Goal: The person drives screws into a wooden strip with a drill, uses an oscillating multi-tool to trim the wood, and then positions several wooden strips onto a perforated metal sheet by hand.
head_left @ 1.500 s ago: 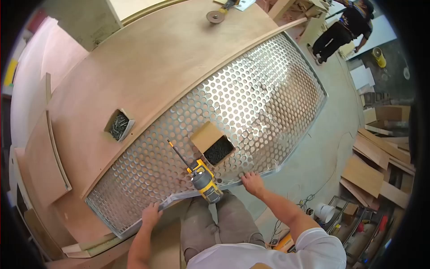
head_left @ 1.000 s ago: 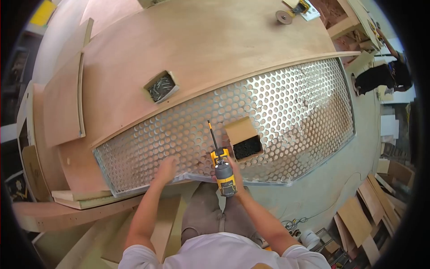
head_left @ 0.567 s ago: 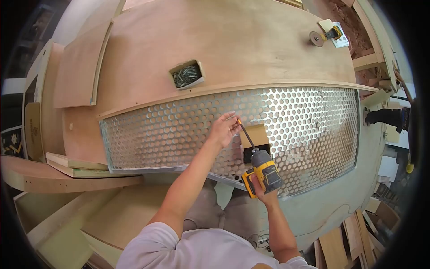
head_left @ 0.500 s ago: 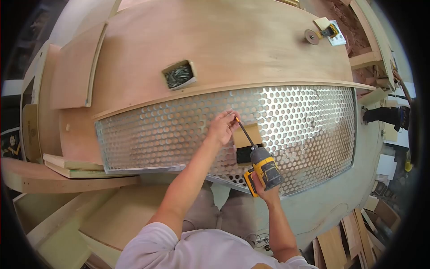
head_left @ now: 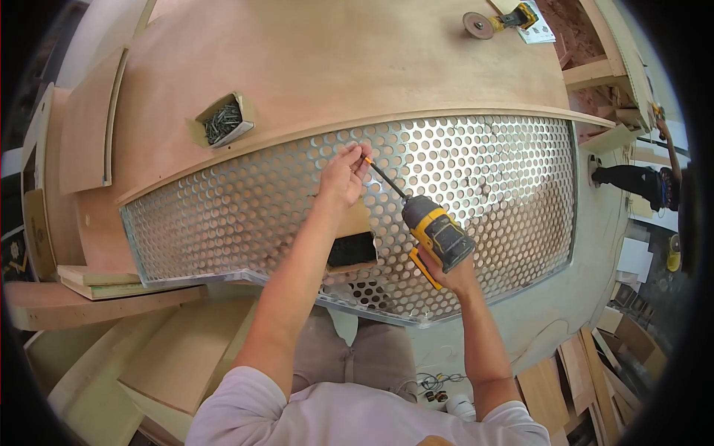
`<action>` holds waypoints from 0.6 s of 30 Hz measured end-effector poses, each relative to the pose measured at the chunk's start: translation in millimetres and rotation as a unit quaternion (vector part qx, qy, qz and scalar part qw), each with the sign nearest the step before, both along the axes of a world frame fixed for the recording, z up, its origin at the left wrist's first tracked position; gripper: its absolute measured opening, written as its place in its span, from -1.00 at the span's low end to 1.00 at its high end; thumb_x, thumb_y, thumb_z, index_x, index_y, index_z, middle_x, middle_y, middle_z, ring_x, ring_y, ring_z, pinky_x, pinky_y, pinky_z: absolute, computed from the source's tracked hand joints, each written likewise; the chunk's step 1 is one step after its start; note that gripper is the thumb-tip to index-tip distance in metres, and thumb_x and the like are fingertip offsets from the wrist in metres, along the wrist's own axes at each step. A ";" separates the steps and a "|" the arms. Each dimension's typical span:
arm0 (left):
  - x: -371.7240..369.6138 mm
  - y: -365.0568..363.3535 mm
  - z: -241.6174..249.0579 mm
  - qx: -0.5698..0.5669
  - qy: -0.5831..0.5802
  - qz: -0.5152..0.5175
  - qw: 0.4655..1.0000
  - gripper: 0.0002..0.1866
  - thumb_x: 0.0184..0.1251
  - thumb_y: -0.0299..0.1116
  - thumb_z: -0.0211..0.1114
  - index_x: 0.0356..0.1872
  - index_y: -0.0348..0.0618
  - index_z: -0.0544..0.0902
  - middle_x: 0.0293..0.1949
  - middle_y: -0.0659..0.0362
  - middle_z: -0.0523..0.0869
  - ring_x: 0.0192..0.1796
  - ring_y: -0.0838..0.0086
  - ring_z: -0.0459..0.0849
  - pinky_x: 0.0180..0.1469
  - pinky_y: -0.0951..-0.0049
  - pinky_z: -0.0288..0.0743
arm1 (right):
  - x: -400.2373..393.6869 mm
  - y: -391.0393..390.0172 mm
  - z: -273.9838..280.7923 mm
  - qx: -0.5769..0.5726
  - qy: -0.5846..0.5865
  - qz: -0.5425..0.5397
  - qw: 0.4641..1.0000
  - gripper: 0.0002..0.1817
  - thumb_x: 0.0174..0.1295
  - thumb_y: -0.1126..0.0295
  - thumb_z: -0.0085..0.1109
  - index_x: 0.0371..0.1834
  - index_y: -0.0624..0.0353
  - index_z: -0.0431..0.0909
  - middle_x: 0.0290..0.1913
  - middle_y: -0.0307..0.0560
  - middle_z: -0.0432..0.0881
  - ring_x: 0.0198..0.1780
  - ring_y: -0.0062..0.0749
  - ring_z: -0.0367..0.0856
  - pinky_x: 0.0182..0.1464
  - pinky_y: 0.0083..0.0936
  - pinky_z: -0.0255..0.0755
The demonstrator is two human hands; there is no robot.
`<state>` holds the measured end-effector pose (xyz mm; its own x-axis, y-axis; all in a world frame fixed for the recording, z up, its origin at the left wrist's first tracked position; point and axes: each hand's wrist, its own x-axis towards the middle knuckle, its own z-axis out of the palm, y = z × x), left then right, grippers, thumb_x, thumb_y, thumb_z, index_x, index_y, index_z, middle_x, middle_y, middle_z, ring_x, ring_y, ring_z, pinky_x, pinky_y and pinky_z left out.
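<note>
My right hand [head_left: 455, 275] is wrapped round the grip of a yellow and black cordless impact driver [head_left: 439, 232]. From its nose a long dark bit [head_left: 388, 178] with an orange tip points up and left. At that tip the thumb and fingers of my left hand [head_left: 342, 175] are pinched together; whatever small thing they hold is hidden. Both hands are over a perforated metal panel [head_left: 461, 175] with round holes. Under my left forearm, an open cardboard box [head_left: 355, 221] with dark contents sits on the panel, partly covered.
A carton [head_left: 243, 125] of grey screws stands on the plywood sheet [head_left: 312, 70] beyond a wooden strip. At the far right lies an angle grinder [head_left: 498, 22] on papers. Another person [head_left: 639, 186] stands at the right. Wood offcuts [head_left: 547, 398] lean at the lower right.
The view has shifted, so the panel and cartons appear further left and higher. My left hand is now further up the panel, still at the bit's tip. The driver stays in my right hand.
</note>
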<state>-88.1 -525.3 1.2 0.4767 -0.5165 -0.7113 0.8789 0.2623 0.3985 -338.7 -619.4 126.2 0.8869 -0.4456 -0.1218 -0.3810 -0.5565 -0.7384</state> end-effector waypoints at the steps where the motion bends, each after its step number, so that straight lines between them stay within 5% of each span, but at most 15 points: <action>1: 1.2 -2.4 -3.1 -0.008 -0.007 0.000 1.000 -0.83 0.55 -0.47 0.19 0.06 -0.19 0.64 -0.09 0.24 0.75 -0.05 0.54 0.70 0.07 0.58 0.58 | 0.3 -4.3 -6.2 0.015 0.019 -0.009 1.000 -0.80 0.14 0.31 0.42 -0.18 0.05 0.75 -0.27 -0.17 0.81 -0.24 -0.27 0.77 -0.03 -0.32 0.53; 10: 13.6 -30.9 -15.8 -0.023 0.038 -0.017 0.999 -0.75 0.61 -0.39 0.15 0.15 -0.27 0.58 0.04 0.13 0.73 0.12 0.45 0.70 0.19 0.51 0.56 | 38.6 -29.1 -5.8 0.093 -0.012 -0.076 0.993 -0.75 0.12 0.41 0.45 -0.15 0.27 0.71 -0.29 -0.03 0.81 -0.29 -0.30 0.81 -0.19 -0.43 0.64; 11: 15.3 -34.5 -18.5 -0.041 0.050 -0.011 0.998 -0.75 0.62 -0.38 0.14 0.16 -0.28 0.57 0.05 0.12 0.73 0.12 0.43 0.70 0.21 0.48 0.56 | 41.3 -33.0 -7.5 0.096 0.025 -0.060 0.993 -0.70 0.17 0.40 0.44 -0.08 0.30 0.64 -0.18 0.03 0.75 -0.18 -0.21 0.76 -0.11 -0.33 0.61; 18: 38.1 -54.7 -34.2 -0.058 0.078 0.019 0.995 -0.74 0.66 -0.33 0.05 0.14 -0.29 0.55 0.15 0.03 0.67 0.22 0.29 0.65 0.35 0.30 0.49 | 95.9 -55.4 -1.4 0.041 0.033 -0.008 0.999 -0.71 0.16 0.47 0.39 -0.06 0.33 0.65 -0.19 0.06 0.75 -0.17 -0.25 0.75 -0.10 -0.36 0.61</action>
